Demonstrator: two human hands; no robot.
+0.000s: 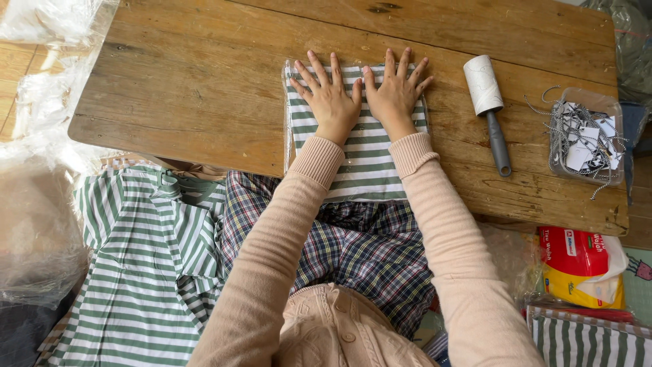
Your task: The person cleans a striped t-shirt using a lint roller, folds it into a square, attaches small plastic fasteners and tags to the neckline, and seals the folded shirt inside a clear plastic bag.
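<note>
Folded green-and-white striped garment in clear plastic bag (pixel 360 146) lies at near edge of worn wooden surface (pixel 204 81). Left hand (pixel 331 98), right hand (pixel 395 92) flat on it, fingers spread, gripping nothing. Garment bagged; sealing unclear. White lint roller with grey handle (pixel 487 102) right of bag. Unfolded striped shirts (pixel 142 272) below-left, likely remaining.

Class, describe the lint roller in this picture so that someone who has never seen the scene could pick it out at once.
Start at the wooden table and look to the right of the right hand, which presses flat on a bagged green-striped garment. There lies the lint roller, between the garment and a clear plastic tray of tags and strings. Its white paper-wrapped cylinder on a dark grey handle sets it apart.
</note>
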